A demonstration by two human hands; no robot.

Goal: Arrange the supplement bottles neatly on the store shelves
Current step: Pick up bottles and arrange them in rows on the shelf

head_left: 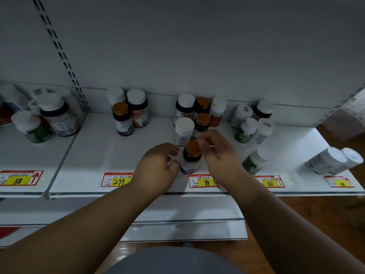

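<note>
A dark bottle with a gold cap [191, 158] stands upright near the front of the white shelf [102, 155], above the 98 price tag. My left hand [158, 165] curls at its left side, fingertips touching or almost touching the bottle. My right hand [218, 150] hovers at its right by the cap, fingers loosely bent; whether they touch the cap is unclear. Right behind stand a white-capped bottle [183, 131] and another gold-capped bottle [201, 123]. More bottles cluster at the back wall.
Two bottles [333, 161] lie on their sides at the shelf's right end. A green bottle [254, 161] leans right of my right hand. Another group [128, 111] stands left of centre, and more bottles [45, 115] fill the left bay. Price tags [118, 179] line the front edge.
</note>
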